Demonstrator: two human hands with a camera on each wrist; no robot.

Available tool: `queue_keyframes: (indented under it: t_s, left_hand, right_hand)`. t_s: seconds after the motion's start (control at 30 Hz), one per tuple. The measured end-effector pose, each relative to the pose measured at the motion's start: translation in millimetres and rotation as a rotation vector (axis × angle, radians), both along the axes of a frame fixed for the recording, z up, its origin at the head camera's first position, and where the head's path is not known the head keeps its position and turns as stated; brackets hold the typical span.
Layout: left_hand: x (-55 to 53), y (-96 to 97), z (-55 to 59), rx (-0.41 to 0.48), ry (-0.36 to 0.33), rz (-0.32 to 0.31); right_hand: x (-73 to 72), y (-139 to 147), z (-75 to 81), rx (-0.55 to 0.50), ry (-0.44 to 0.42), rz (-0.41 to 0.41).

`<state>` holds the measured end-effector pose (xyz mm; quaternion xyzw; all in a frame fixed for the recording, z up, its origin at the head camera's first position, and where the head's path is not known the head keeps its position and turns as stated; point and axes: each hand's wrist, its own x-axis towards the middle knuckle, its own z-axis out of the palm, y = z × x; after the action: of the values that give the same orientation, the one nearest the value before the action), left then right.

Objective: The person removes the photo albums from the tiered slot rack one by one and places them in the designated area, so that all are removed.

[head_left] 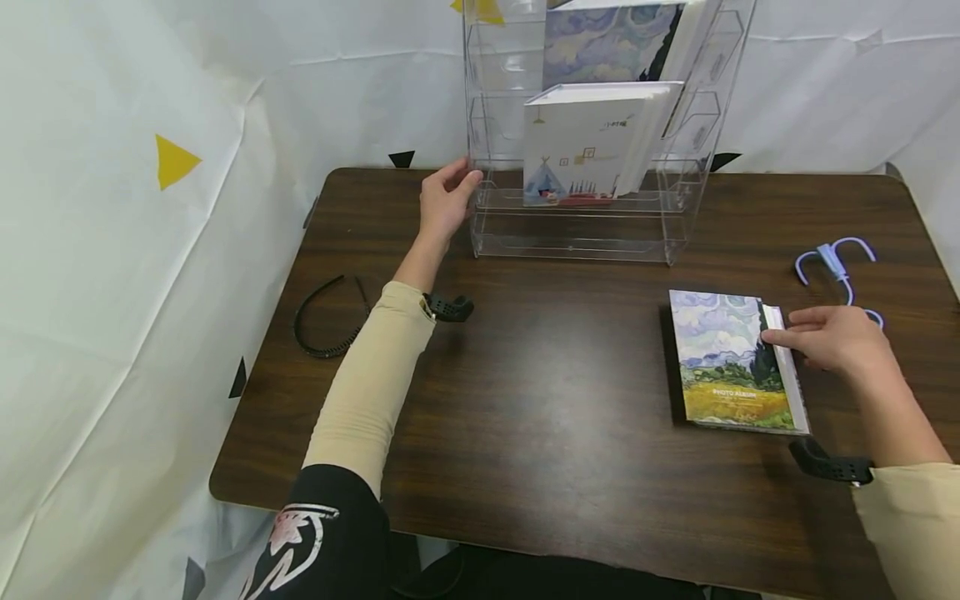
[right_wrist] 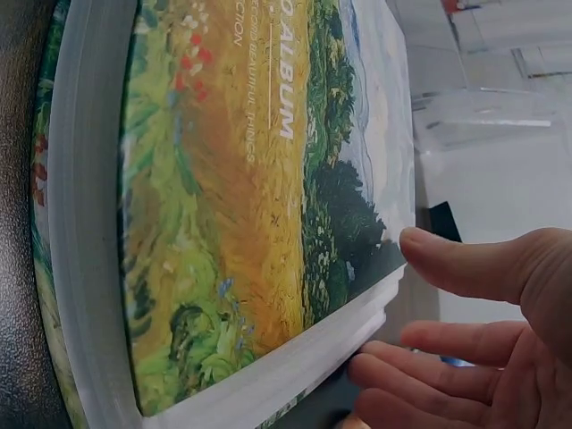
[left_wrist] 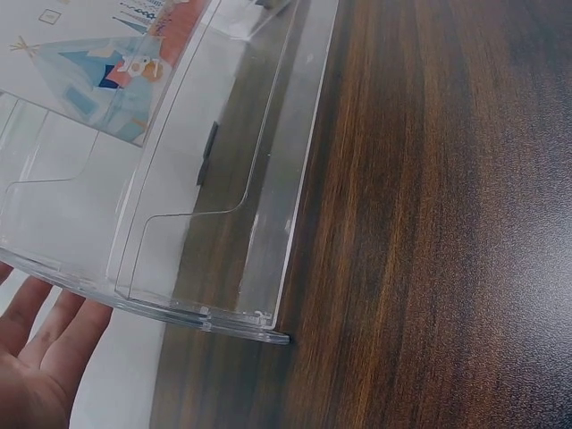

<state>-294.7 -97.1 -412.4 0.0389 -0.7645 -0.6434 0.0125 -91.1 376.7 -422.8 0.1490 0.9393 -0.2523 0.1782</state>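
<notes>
A photo album (head_left: 731,362) with a painted landscape cover lies on the table's right half. My right hand (head_left: 843,342) is at its right edge, thumb on the cover. In the right wrist view, the fingers (right_wrist: 429,375) extend beside the album's page edge, their tips visible and not wrapped under it. My left hand (head_left: 447,200) touches the left side of a clear acrylic display rack (head_left: 570,248), fingers extended along the side panel in the left wrist view. A white album (head_left: 577,150) with a tent drawing leans in the rack, below another painted-cover album (head_left: 607,46).
A black toothed headband (head_left: 322,352) lies on the table (head_left: 540,400) at the left. A lavender plastic piece with curved arms (head_left: 832,262) lies behind my right hand. White sheeting (head_left: 360,100) hangs behind and to the left of the table.
</notes>
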Motion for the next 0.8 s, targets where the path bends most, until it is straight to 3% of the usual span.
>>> queue_keyframes:
  t_s: [0.17,0.37,0.6,0.8]
  left_hand:
    - [-0.2,0.6,0.3,0.010,-0.004,-0.003]
    - [-1.1,0.2,-1.1,0.000,0.005,0.000]
    - [-0.9,1.0,1.0,0.006,-0.008,0.002]
    - [-0.3,1.3,1.0,-0.003,-0.013,0.007]
  right_hand:
    - [-0.3,-7,5.4,0.060,0.038,0.015]
    - [-11.4,-23,19.1,0.009,0.195,0.037]
    - [-56.5,-62,40.9,-0.127,0.459,0.117]
    - [-104.1,-107,56.3,-0.270,0.642,0.105]
